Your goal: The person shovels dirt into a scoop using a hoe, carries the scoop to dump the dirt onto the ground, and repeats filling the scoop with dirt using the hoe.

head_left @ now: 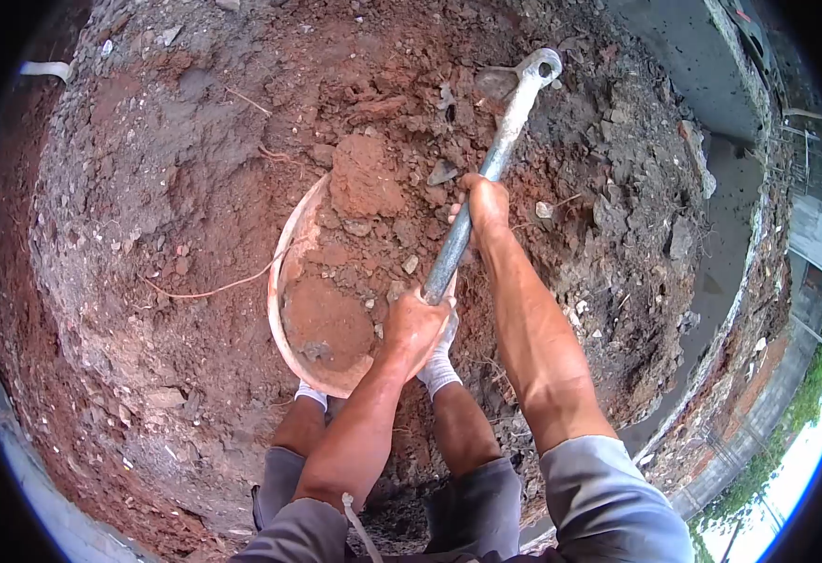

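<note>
Both hands are closed around one long-handled metal tool (453, 249), which slants up and away from the person's body; the left hand (413, 328) wraps the near end of its shaft, and the right hand (489, 202) grips farther along, about midway, with the fingers curled around the bar. Beyond the right hand the shaft turns from bare grey metal to a pale, dirt-smeared stretch and ends in a rounded head (538, 68) with a hole through it, out over the broken ground. How the head meets the soil there is too unclear to tell. Just to the left of the hands, and partly behind the left hand and forearm, sits a round shallow basin (276, 305) with a pale rim, holding reddish soil (331, 319) and small stones. A large red clod (366, 176) lies at the basin's far side, left of the right hand; whether it rests inside or against the rim cannot be told. A thin root (209, 295) runs across the dirt left of both hands, up to the basin. Below the left hand, on either side of its forearm, are white socks (441, 372) on the person's feet. Well to the right of the right hand, past rough earth and stones, runs a grey trench (719, 258) beside a concrete slab (688, 61)
</note>
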Demonstrator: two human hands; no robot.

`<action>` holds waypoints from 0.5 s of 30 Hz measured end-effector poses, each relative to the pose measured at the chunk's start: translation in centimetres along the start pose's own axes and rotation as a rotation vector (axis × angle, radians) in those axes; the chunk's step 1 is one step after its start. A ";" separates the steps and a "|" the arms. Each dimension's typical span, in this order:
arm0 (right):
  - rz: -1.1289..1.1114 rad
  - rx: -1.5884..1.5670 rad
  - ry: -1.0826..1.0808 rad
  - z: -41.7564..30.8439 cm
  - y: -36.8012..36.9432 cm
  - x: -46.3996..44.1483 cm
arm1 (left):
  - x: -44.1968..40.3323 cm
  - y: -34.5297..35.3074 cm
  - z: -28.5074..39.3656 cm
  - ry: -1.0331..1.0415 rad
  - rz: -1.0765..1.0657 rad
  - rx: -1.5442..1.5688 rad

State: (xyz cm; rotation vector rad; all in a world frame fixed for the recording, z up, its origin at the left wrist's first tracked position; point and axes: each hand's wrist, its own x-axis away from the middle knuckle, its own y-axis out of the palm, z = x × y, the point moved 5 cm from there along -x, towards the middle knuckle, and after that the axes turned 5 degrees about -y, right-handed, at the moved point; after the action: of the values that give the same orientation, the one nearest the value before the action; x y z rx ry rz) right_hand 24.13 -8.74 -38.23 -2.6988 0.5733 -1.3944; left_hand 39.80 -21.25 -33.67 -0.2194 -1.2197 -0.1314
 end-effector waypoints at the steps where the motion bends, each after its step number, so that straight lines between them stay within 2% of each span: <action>1: 0.000 0.026 0.055 2.7 0.6 0.9 | -0.7 0.4 -3.7 0.003 0.005 0.002; 3: -0.004 0.073 0.096 6.9 2.0 3.3 | -0.4 -0.8 -9.5 -0.043 0.029 -0.026; 5: -0.029 0.125 0.064 9.4 2.7 5.0 | -0.1 -1.6 -12.4 -0.082 0.023 0.035; 8: -0.009 0.068 0.096 9.9 2.9 8.0 | 3.9 -2.7 -12.1 -0.066 0.071 0.042; 9: -0.030 0.068 0.088 10.4 2.6 9.6 | 4.6 -2.4 -14.4 -0.036 0.077 0.014; 10: -0.021 0.050 0.115 11.0 2.2 12.4 | 7.7 -3.2 -14.3 -0.016 0.158 -0.034; 11: -0.037 0.060 0.128 12.3 1.5 15.7 | 11.4 -4.1 -14.4 -0.084 0.192 -0.138; 12: -0.031 0.009 0.205 14.1 0.7 19.5 | 13.7 -4.2 -17.4 -0.190 0.223 -0.340; 13: -0.031 0.067 0.188 17.8 -0.3 21.8 | 16.3 -4.3 -19.9 -0.287 0.221 -0.410; 14: -0.047 0.007 0.272 17.6 -0.8 25.7 | 18.6 -4.2 -22.5 -0.324 0.140 -0.379; 15: -0.035 -0.022 0.266 17.8 -1.6 28.6 | 20.0 -3.8 -24.4 -0.365 0.059 -0.351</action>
State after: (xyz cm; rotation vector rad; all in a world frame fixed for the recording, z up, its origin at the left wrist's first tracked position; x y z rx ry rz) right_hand 53.79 -19.34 -26.23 -2.5685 0.5614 -1.7817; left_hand 68.10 -30.37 -22.43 -0.6049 -1.5478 -0.2626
